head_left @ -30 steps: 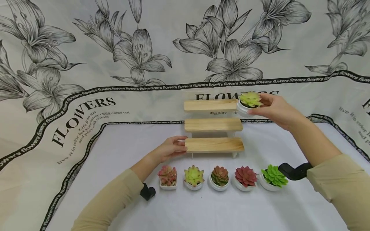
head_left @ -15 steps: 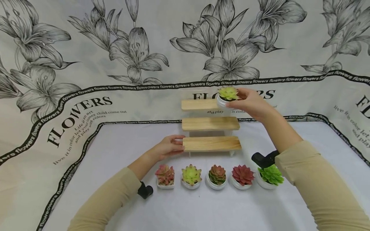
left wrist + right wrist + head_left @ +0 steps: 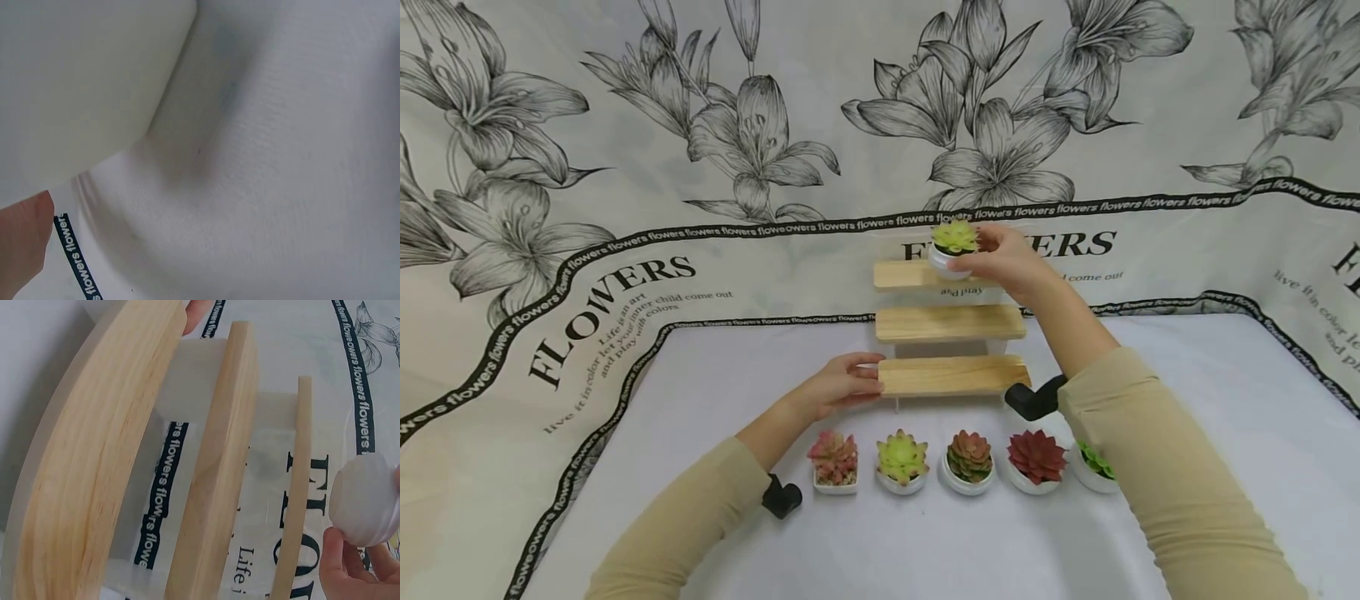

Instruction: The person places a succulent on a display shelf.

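Observation:
A potted succulent (image 3: pixel 955 238) with yellow-green leaves and a white round pot is pinched in my right hand (image 3: pixel 1006 262). It is held up at the top board (image 3: pixel 901 275) of a three-step wooden display stand (image 3: pixel 951 323), near the middle of that board. From the right wrist, the white pot (image 3: pixel 362 501) shows apart from the board, fingers beneath and beside it. My left hand (image 3: pixel 842 386) grips the left end of the lowest board (image 3: pixel 955 377). In the left wrist view, a fingertip (image 3: pixel 25 234) meets a white panel (image 3: pixel 81 81).
A row of potted succulents stands in front: a pink one (image 3: pixel 835 457), a yellow-green one (image 3: pixel 902 458), a brownish-red one (image 3: pixel 968 458), a dark red one (image 3: pixel 1036 458) and a bright green one (image 3: pixel 1096 462), partly behind my right sleeve. A flower-printed cloth (image 3: pixel 805 275) hangs behind.
My right hand has carried the succulent leftward, from beyond the top board's right end to near its middle. My left hand stays on the lowest board.

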A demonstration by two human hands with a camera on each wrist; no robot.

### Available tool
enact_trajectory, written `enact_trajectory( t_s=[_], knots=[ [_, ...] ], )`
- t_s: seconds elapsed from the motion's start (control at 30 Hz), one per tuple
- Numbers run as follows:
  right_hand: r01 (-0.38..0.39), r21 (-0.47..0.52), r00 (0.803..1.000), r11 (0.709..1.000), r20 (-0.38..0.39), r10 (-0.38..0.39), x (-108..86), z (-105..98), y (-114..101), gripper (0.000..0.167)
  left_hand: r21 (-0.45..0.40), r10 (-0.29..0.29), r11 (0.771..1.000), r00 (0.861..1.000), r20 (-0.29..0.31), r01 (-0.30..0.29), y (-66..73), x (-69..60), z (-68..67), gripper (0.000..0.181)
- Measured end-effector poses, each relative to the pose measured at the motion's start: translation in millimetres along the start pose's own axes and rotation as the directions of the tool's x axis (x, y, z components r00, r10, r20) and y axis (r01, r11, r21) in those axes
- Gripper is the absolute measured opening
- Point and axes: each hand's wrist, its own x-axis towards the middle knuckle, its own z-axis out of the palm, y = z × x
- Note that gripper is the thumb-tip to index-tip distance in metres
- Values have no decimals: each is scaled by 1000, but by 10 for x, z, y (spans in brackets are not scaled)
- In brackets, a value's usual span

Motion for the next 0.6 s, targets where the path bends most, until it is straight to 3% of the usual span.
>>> enact_trajectory(
  t_s=[0.23,0.43,0.6],
  knots=[
    [-41,-5,999,999,-17,40,140,217,3,80,-13,-20,1000,1000,15,20,-25,-7,-35,54],
    [-37,15,997,999,-62,38,237,336,-32,72,-26,-5,1000,1000,29,6,3,24,-41,54],
    [-20,11,999,1000,-46,21,247,444,7,70,-20,-25,999,999,26,26,-14,10,-22,54]
  ],
)
